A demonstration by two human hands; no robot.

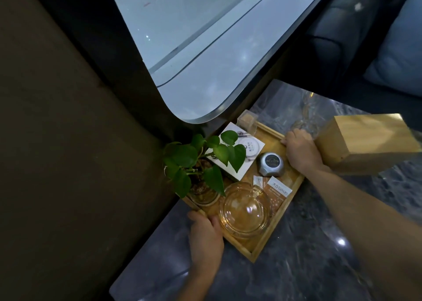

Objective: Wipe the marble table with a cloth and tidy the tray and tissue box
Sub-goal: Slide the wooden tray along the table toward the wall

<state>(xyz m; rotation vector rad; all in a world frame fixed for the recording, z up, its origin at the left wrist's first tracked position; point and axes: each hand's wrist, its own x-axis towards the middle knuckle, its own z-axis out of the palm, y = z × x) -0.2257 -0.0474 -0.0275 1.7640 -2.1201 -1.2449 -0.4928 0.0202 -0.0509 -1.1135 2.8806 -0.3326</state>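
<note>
A wooden tray (277,220) sits on the dark grey marble table (308,255), close to the wall. My left hand (205,234) grips its near left end and my right hand (301,150) grips its far right edge. In the tray stand a green leafy plant in a glass pot (194,163), an amber glass ashtray (245,211), a silver round call button (270,161), a white card (246,147), small sachets (274,189) and a clear toothpick holder (247,120). A wooden tissue box (365,143) stands just right of my right hand. No cloth is in view.
A dark wall panel (57,141) borders the table on the left, with a rounded window (194,49) above the tray. A dark sofa with a blue cushion (397,49) lies beyond the table's far right.
</note>
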